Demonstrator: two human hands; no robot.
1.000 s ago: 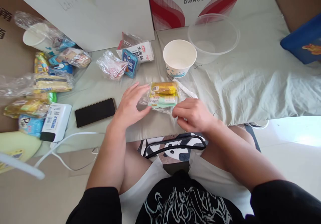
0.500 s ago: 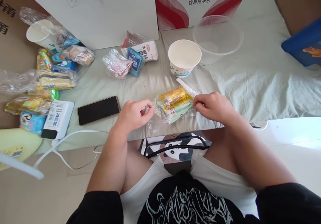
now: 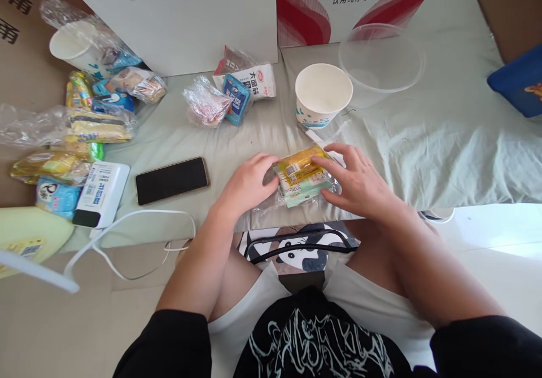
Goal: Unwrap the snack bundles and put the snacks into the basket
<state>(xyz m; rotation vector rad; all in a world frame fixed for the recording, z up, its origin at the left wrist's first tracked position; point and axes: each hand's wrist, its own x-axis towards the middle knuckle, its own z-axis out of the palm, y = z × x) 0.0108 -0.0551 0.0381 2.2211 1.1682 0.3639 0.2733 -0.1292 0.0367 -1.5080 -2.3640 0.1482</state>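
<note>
A yellow snack packet [image 3: 301, 162] lies on top of a pale green packet [image 3: 302, 189], both resting on clear plastic wrap [image 3: 271, 202] at the near edge of the cloth. My right hand [image 3: 353, 177] comes in from the right with fingers spread, its fingertips on the yellow packet and at the right side of the green one. On the other side, my left hand [image 3: 252, 183] is curved with thumb and fingers apart, close against the packets' left edge. Behind them stands a white paper bowl [image 3: 324, 93], with part of a white strip [image 3: 315, 136] showing below it.
A black phone [image 3: 173, 180] and a white power bank [image 3: 101, 193] with a cable [image 3: 139, 214] lie left. Wrapped snacks [image 3: 207, 104] sit farther back, and more are heaped at far left. A clear plastic bowl [image 3: 381, 62] stands before a red-and-white carton [image 3: 355, 14].
Both hands have moved in to the packets and their fingers have opened from a closed pose. The packets now lie more squarely stacked. The whole view has shifted slightly.
</note>
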